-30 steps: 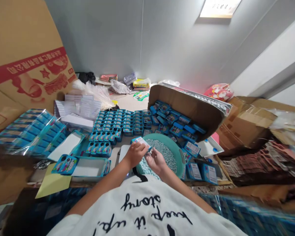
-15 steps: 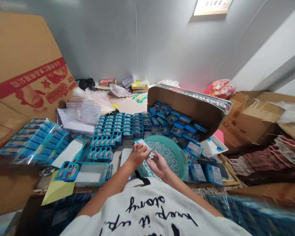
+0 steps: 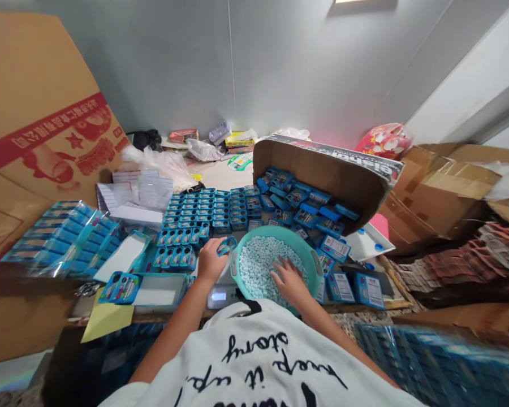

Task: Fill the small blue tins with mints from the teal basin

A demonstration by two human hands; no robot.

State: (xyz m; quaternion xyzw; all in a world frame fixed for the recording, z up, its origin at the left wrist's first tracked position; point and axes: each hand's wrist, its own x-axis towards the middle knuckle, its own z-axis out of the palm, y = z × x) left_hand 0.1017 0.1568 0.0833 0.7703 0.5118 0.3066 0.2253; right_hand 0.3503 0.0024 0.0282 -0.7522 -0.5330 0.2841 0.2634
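Note:
My left hand (image 3: pixel 212 260) grips a small blue printed box (image 3: pixel 227 246) at the left rim of a turquoise basin (image 3: pixel 234 264). Pale blue pellets (image 3: pixel 258 263) fill much of the basin. Over on the right side of the basin, my right hand (image 3: pixel 292 282) reaches into the pellets with its fingers spread; whether any pellets stick to it I cannot tell. Under my left forearm and hand lies a flat scale with a lit display (image 3: pixel 219 297), partly covered. Rows of standing blue boxes (image 3: pixel 195 217) are just beyond my left hand.
A cardboard carton (image 3: pixel 322 164) on its side spills blue boxes (image 3: pixel 305 215) behind the basin. Open display trays (image 3: pixel 159 291) and a plastic-wrapped stack (image 3: pixel 68 240) lie left. A large brown carton (image 3: pixel 38 85) rises at far left; more cartons (image 3: pixel 441 192) stand right.
My hands were together above the basin with the box. Now the left has moved left with the box, and the right has lowered into the pellets. The view has tilted slightly downward.

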